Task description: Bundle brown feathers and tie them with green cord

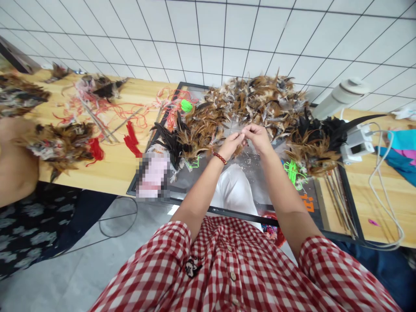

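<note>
My left hand, with a beaded bracelet at the wrist, meets my right hand over the glass-topped frame. The fingers of both are pinched together at the tips. What they hold is too small to make out; a few brown feathers show just beneath them. Around the far side curves a large heap of brown feathers. Black feathers lie at its left end, and more black plumes at its right. Bright green cord lies right of my right forearm.
A white bottle stands at the back right, near a white charger with cables. Thin sticks lie at the right edge. Leftward are red string, red tassels and another person's arm beside a feather bundle.
</note>
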Motion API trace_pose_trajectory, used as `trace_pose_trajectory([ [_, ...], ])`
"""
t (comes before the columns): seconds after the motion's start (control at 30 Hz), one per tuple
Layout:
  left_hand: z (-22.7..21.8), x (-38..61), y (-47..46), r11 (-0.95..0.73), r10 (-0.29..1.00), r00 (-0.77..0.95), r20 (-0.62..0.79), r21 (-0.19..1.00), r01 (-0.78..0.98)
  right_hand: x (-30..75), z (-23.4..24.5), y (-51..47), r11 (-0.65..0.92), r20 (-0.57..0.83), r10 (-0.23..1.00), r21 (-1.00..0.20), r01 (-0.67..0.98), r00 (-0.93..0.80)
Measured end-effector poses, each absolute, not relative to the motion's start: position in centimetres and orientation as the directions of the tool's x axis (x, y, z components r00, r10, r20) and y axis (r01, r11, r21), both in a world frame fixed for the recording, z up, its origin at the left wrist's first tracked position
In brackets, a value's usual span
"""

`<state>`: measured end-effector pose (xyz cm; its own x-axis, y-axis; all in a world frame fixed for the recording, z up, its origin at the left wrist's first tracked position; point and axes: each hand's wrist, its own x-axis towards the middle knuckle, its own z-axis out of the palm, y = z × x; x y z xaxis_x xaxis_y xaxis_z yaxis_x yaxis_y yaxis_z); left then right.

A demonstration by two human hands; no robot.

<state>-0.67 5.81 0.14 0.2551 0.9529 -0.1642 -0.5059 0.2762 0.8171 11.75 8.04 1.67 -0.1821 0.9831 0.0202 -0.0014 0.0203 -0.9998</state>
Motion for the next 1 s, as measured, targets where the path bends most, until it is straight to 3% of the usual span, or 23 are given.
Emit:
trace_pose_trajectory([
  [0.1, 0.4, -0.8, 5.9, 0.202, 0.975, 0.185, -0.123, 0.836, -0.51, 11.7, 2.0, 8.3, 0.052, 0.051, 0.991, -0.999, 0.005, -0.125],
  [0.17, 0.9, -1.3, 5.8, 0.166, 0.985, 0.13, -0.109, 0.787, -0.595, 12.4, 2.3, 8.7, 0.113, 0.111, 0.992, -0.992, 0.05, -0.052],
  [0.27, 2.1, -2.6, 5.7, 0.089, 0.995, 0.03, -0.095, 0.705, -0.704, 14.7, 3.2, 9.2, 0.206, 0.209, 0.978, -0.939, 0.277, -0.016],
  [0.43, 3.7, -4.5, 5.7, 0.044, 0.981, -0.101, -0.165, 0.7, -0.713, 16.7, 4.0, 8.6, 0.232, 0.14, 0.973, -0.638, 0.735, -0.185],
  [0.63, 2.9, -4.2, 5.8, 0.072, 0.969, -0.12, -0.214, 0.715, -0.695, 11.3, 1.8, 8.5, 0.145, 0.125, 0.987, -0.438, 0.887, -0.1],
  [0.77, 2.0, -3.4, 5.8, 0.136, 0.95, -0.128, -0.286, 0.746, -0.652, 8.9, 1.1, 9.1, 0.083, 0.023, 0.997, -0.325, 0.942, -0.08],
  [0.87, 1.5, -2.9, 6.0, 0.151, 0.942, -0.141, -0.303, 0.762, -0.629, 8.6, 1.6, 8.7, 0.111, 0.062, 0.994, -0.381, 0.918, -0.094],
  [1.0, 1.1, -2.2, 6.2, 0.119, 0.938, -0.183, -0.295, 0.769, -0.628, 8.6, 2.2, 6.9, 0.213, 0.217, 0.973, -0.696, 0.686, -0.082],
])
